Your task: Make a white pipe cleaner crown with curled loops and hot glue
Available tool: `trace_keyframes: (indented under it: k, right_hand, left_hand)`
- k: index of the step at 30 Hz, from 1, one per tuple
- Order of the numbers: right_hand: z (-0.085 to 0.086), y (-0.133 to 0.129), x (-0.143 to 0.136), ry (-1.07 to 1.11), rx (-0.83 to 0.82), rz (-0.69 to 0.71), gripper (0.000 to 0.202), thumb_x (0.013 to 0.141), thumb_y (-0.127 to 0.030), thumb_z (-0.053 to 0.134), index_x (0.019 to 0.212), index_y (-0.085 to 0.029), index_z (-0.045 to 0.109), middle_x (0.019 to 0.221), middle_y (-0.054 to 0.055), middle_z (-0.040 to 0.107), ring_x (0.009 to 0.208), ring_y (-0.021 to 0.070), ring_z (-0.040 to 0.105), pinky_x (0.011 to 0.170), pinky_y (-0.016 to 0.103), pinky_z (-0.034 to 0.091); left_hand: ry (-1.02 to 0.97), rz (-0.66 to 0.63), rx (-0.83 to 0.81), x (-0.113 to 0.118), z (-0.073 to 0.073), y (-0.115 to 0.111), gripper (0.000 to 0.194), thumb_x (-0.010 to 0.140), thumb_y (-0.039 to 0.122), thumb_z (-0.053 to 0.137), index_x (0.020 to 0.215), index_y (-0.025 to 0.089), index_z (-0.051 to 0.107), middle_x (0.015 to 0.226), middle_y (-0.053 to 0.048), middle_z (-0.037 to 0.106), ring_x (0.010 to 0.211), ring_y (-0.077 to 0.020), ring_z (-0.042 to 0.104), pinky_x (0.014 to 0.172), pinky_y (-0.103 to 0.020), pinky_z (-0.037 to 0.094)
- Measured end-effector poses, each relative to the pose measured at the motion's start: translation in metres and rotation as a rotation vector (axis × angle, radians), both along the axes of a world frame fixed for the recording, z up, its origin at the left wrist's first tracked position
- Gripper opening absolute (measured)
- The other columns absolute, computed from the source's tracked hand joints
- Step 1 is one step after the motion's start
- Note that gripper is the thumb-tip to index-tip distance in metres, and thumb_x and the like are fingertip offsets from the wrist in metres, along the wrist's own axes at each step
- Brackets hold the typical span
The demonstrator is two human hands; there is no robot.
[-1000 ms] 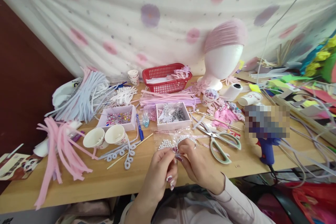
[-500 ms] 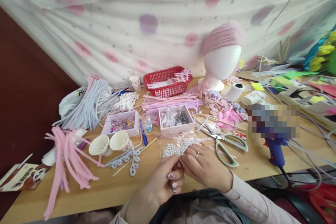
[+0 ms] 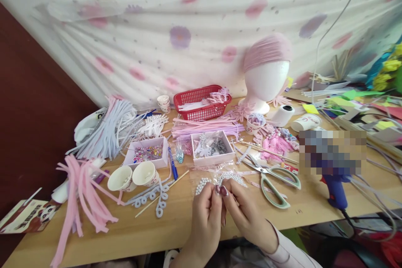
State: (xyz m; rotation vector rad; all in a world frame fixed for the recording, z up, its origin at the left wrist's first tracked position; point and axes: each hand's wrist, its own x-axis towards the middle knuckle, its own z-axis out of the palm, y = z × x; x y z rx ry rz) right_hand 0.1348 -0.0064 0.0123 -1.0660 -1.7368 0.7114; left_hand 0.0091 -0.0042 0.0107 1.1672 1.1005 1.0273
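Observation:
My left hand (image 3: 205, 213) and my right hand (image 3: 243, 211) meet at the front edge of the table, thumb tips side by side. Both hands are closed with fingers curled; anything pinched between them is too small or hidden to make out. Just behind the fingertips lies a clear bag of white pearl beads (image 3: 234, 178), partly covered by the hands. Green-handled scissors (image 3: 266, 170) lie open to the right. Left of the hands are a thin wooden stick (image 3: 179, 178) and a curled grey-blue fuzzy stem (image 3: 161, 197).
Two paper cups (image 3: 121, 179), a purple box of gems (image 3: 149, 153), a white box of charms (image 3: 212, 146), a red basket (image 3: 201, 104) and a foam head (image 3: 266, 77) stand on the table (image 3: 150, 234). Pink strips (image 3: 78, 192) lie left; a blue-handled tool (image 3: 336, 192) lies right.
Both hands have turned so the thumbs point up and touch at the tips. My right hand has drawn back off the beads, uncovering more of them. The view has shifted slightly.

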Motion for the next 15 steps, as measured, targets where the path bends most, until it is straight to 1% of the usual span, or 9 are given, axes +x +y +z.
trace_keyframes:
  k: [1, 3, 6, 8, 11, 15]
  right_hand:
    - [0.001, 0.001, 0.001, 0.017, -0.037, 0.016, 0.028, 0.106, -0.021, 0.034, 0.078, -0.025, 0.04, 0.061, -0.005, 0.055, 0.054, 0.0135, 0.054, 0.058, 0.025, 0.044]
    - [0.003, 0.003, 0.004, -0.036, -0.033, 0.024, 0.028, 0.105, -0.022, 0.035, 0.078, -0.024, 0.04, 0.064, -0.003, 0.055, 0.057, 0.014, 0.053, 0.058, 0.026, 0.043]
    - [-0.001, 0.005, 0.01, -0.181, 0.091, 0.011, 0.024, 0.102, -0.018, 0.037, 0.079, -0.024, 0.04, 0.068, -0.002, 0.054, 0.059, 0.0152, 0.051, 0.056, 0.027, 0.039]
    - [-0.005, 0.004, 0.012, -0.222, 0.128, -0.007, 0.021, 0.099, -0.016, 0.038, 0.08, -0.024, 0.04, 0.069, -0.002, 0.054, 0.058, 0.0152, 0.049, 0.055, 0.027, 0.037]
    - [-0.009, 0.002, 0.011, -0.131, 0.082, -0.02, 0.025, 0.1, -0.016, 0.038, 0.076, -0.024, 0.04, 0.064, -0.003, 0.053, 0.054, 0.0141, 0.048, 0.054, 0.026, 0.035]
    - [-0.005, 0.002, 0.01, 0.137, -0.09, 0.069, 0.033, 0.105, -0.023, 0.036, 0.073, -0.023, 0.045, 0.061, -0.003, 0.055, 0.055, 0.0135, 0.053, 0.056, 0.025, 0.039]
  left_hand:
    - [0.031, -0.004, 0.023, -0.001, 0.001, 0.001, 0.057, 0.085, 0.076, 0.047, 0.064, 0.024, 0.041, 0.047, 0.008, 0.036, 0.042, -0.0092, 0.034, 0.045, -0.024, 0.027]
    - [0.044, -0.008, 0.026, -0.002, 0.001, 0.004, 0.057, 0.086, 0.076, 0.044, 0.064, 0.024, 0.04, 0.046, 0.009, 0.034, 0.041, -0.009, 0.033, 0.044, -0.024, 0.025]
    - [0.013, -0.031, -0.017, 0.0, 0.001, 0.008, 0.057, 0.086, 0.077, 0.044, 0.065, 0.024, 0.039, 0.045, 0.01, 0.031, 0.039, -0.0081, 0.028, 0.041, -0.024, 0.021]
    - [0.011, -0.055, -0.021, 0.001, 0.001, 0.008, 0.056, 0.086, 0.076, 0.045, 0.065, 0.024, 0.039, 0.045, 0.011, 0.03, 0.038, -0.0077, 0.026, 0.04, -0.023, 0.019]
    - [0.01, -0.073, -0.008, 0.003, -0.001, 0.007, 0.053, 0.089, 0.071, 0.046, 0.066, 0.024, 0.039, 0.047, 0.01, 0.032, 0.04, -0.008, 0.029, 0.042, -0.023, 0.021]
    - [0.115, -0.023, 0.126, 0.003, -0.004, 0.003, 0.046, 0.097, 0.059, 0.043, 0.068, 0.024, 0.039, 0.056, 0.007, 0.037, 0.05, -0.01, 0.035, 0.049, -0.024, 0.028]
